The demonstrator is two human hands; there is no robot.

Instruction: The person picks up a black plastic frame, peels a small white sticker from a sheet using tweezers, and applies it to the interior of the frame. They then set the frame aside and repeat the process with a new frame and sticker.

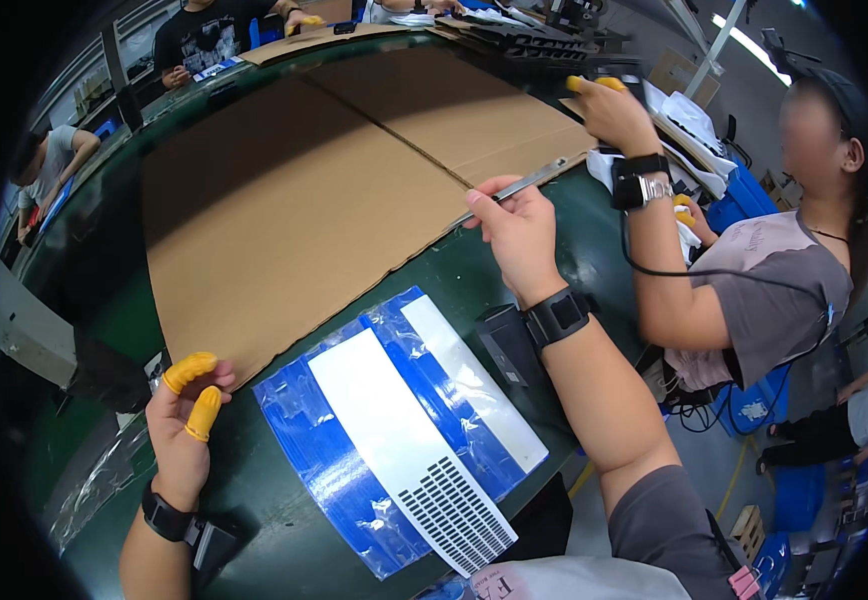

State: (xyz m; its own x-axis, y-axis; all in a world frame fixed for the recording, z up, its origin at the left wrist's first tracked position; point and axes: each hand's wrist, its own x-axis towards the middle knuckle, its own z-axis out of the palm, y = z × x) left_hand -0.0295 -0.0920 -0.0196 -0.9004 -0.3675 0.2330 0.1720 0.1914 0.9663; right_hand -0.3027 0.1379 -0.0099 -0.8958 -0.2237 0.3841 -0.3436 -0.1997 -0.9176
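Observation:
My left hand [186,415], with yellow finger cots on its thumb and a finger, is beside the near left corner of a large cardboard sheet [284,210]. Its fingers are apart and I see nothing between them. Over the sheet's near right edge, my right hand [522,232] is closed around a slim metal tool [531,180], which looks like tweezers and points to the far right. Between my forearms lies a stack of blue film-covered sheets [314,480]. On top of it is a white strip [379,420] with rows of small black rectangles at its near end.
A co-worker [754,290] sits close on my right, one raised hand [609,110] near the cardboard's far right corner. A dark device [514,345] lies by my right forearm. Other people sit across the green table [434,265]. White bags [689,120] lie at the far right.

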